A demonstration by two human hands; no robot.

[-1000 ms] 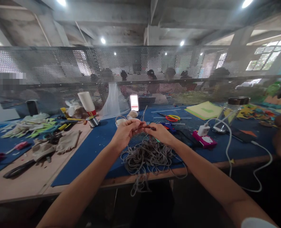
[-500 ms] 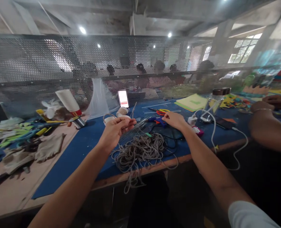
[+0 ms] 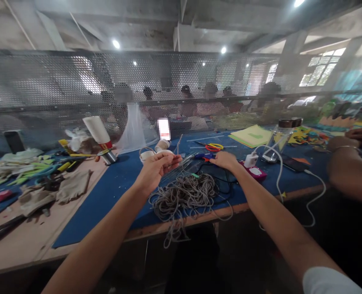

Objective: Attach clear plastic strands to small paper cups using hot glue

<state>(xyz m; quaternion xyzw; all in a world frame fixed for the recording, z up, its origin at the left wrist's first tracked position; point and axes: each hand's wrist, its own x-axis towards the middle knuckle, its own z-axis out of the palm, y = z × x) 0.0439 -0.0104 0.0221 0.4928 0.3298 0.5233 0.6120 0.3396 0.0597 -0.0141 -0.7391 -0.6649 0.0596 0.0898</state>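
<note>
My left hand [image 3: 160, 166] is held over the blue mat with thumb and fingers pinched together; what sits between the fingertips is too small to make out. Just behind it are white paper cups [image 3: 146, 154] with cord on them, and a thin strand of cord [image 3: 179, 143] sticks up there. My right hand [image 3: 226, 160] has its fingers closed at the handle end of a blue glue gun [image 3: 203, 156] with an orange trigger. Clear glue sticks [image 3: 181, 168] lie between the hands. A tangled heap of grey cord [image 3: 185, 196] lies in front of them.
Scissors [image 3: 213, 146], yellow paper sheets [image 3: 251, 136] and a lit phone [image 3: 164, 129] are behind. A pink power strip [image 3: 257, 173] with a white charger is at right, near another person's arm [image 3: 345, 175]. Stacked cups [image 3: 97, 130] and work gloves [image 3: 73, 186] are at left.
My right hand has come down onto the glue gun's handle end. The left hand keeps its pinch beside the cups. The whole view has shifted slightly.
</note>
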